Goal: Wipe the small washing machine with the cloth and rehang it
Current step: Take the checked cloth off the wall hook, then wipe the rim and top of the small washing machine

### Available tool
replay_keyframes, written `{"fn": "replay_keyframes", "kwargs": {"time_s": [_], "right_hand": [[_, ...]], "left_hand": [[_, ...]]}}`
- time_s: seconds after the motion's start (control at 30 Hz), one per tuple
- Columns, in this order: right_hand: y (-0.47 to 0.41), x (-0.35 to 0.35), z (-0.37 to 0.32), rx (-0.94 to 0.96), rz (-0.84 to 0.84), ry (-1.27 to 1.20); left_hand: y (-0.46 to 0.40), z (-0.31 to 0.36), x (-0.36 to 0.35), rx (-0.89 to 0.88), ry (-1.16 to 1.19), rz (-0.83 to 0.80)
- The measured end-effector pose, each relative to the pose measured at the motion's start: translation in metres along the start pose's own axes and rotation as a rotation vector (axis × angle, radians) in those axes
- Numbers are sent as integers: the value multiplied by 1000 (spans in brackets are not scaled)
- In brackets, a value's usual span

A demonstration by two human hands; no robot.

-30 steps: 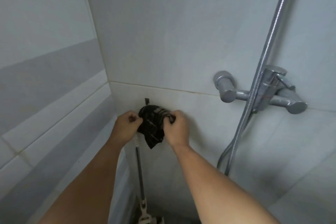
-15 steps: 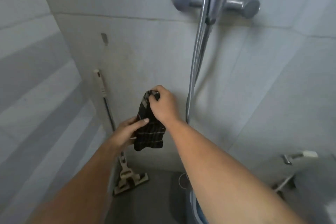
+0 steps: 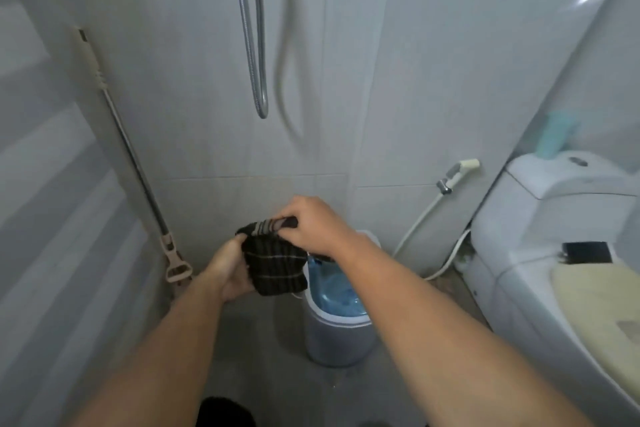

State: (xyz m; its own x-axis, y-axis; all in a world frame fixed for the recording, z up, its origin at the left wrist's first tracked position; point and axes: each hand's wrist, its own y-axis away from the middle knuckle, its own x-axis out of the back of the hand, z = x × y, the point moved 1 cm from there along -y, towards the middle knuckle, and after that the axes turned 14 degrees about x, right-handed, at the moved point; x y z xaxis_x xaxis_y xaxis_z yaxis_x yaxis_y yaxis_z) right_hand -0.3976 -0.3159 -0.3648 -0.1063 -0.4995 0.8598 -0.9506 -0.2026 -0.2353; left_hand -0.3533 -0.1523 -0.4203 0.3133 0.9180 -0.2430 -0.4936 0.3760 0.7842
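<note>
While the small washing machine waits at lower centre, both hands grip the cloth above it: right hand pinches its top, left hand cups underneath, likely bunching it into a wiping pad.

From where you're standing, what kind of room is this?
A small tiled bathroom, most likely at home. A toilet stands at the right, a metal shower hose hangs down the wall, and a bidet sprayer is mounted beside the toilet.
</note>
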Motion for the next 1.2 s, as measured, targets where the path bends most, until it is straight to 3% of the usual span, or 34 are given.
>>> {"fn": "replay_keyframes", "kwargs": {"time_s": [0.1, 0.2, 0.27, 0.33, 0.5, 0.57, 0.8, 0.87, 1.0, 1.2], "right_hand": [[50, 10, -20, 18, -48, 64], [87, 25, -24, -105, 198, -107], [102, 37, -12, -189, 402, -93], [113, 49, -2, -276, 469, -144], [127, 54, -5, -380, 314, -645], [135, 56, -7, -375, 288, -715], [151, 55, 0, -475, 378, -1008], [151, 54, 3, -485, 398, -1001], [149, 56, -4, -401, 375, -704], [163, 55, -14, -403, 179, -820]], "left_hand": [[28, -6, -26, -55, 30, -31], [52, -8, -42, -126, -6, -77], [65, -11, -48, -166, -46, -104], [74, -12, -53, -183, -85, -149], [93, -12, -70, -184, -229, -275], [95, -12, -72, -188, -259, -292], [98, -17, -65, -203, -403, -355], [96, -21, -73, -277, -409, -341], [91, -23, -84, -326, -291, -239], [94, -12, -91, -289, -247, -164]]}}
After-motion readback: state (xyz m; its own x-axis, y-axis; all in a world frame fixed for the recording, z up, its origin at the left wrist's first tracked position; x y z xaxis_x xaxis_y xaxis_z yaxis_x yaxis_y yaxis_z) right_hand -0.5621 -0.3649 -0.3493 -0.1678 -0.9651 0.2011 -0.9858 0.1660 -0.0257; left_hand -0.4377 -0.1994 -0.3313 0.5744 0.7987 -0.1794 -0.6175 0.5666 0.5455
